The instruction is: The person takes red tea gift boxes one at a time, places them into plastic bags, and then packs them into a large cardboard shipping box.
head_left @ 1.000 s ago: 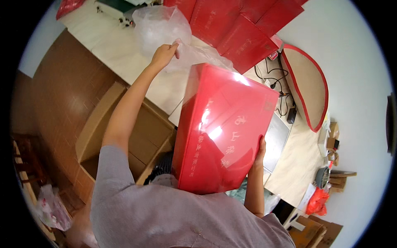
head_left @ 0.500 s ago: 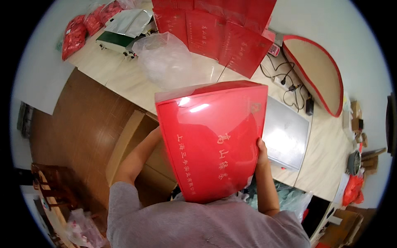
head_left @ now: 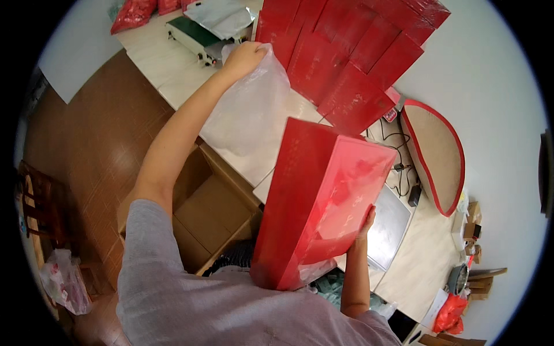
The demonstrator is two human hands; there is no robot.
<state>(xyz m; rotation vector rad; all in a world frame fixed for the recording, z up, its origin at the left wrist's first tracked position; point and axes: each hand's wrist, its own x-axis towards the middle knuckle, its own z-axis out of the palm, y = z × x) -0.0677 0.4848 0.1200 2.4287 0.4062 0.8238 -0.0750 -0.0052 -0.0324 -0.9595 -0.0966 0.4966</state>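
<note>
The left grip [head_left: 245,56] pinches closed on the clear bag [head_left: 254,112] over the table [head_left: 424,251]; the right grip [head_left: 367,224], half-curled, holds the red box [head_left: 303,199] before the torso [head_left: 231,305]. Lifting the bag seems underway, which calls for steadying the box.

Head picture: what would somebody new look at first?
Probably the big shiny red box, tilted near the middle, with the right-hand fingers on its right side. Next, the pile of red boxes at the top, and left of it the cloudy plastic bag in the left-hand fingers.
</note>
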